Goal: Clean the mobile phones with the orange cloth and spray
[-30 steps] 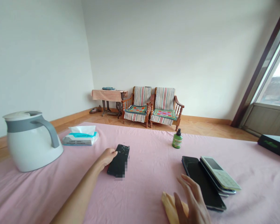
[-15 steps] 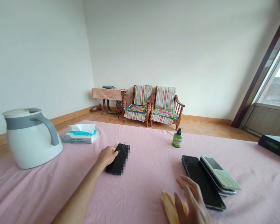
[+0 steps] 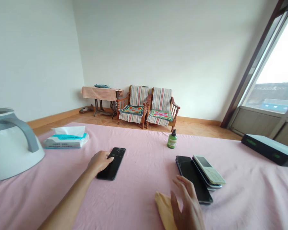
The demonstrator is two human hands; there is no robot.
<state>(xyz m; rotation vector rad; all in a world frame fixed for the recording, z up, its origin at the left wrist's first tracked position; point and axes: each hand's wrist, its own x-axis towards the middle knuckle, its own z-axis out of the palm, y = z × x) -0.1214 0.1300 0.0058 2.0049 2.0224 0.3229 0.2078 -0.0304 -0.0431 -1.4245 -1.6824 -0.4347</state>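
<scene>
My left hand [image 3: 101, 161] grips the left edge of a black smartphone [image 3: 114, 164] lying on the pink cloth [image 3: 134, 195], its thumb on the screen. Beside a folded yellow cloth [image 3: 164, 207], my right hand [image 3: 186, 201] has its fingers apart, partly over the cloth's right side; it seems to hold nothing. Just beyond those fingers lies a large black phone [image 3: 194, 177], apparently stacked on another. A white keypad phone [image 3: 208, 169] tops the small stack to its right.
A white and grey jug [image 3: 12, 147] stands at the left, near a tissue pack [image 3: 66, 140]. A green spray bottle [image 3: 172, 140] stands beyond the phones. At the right is a black box [image 3: 268, 150]. Two chairs [image 3: 160, 105] and a side table [image 3: 99, 93] stand by the wall.
The view has turned right, so everything sits further left in the picture. Both hands keep nearly the same places beside the phone and the yellow cloth.
</scene>
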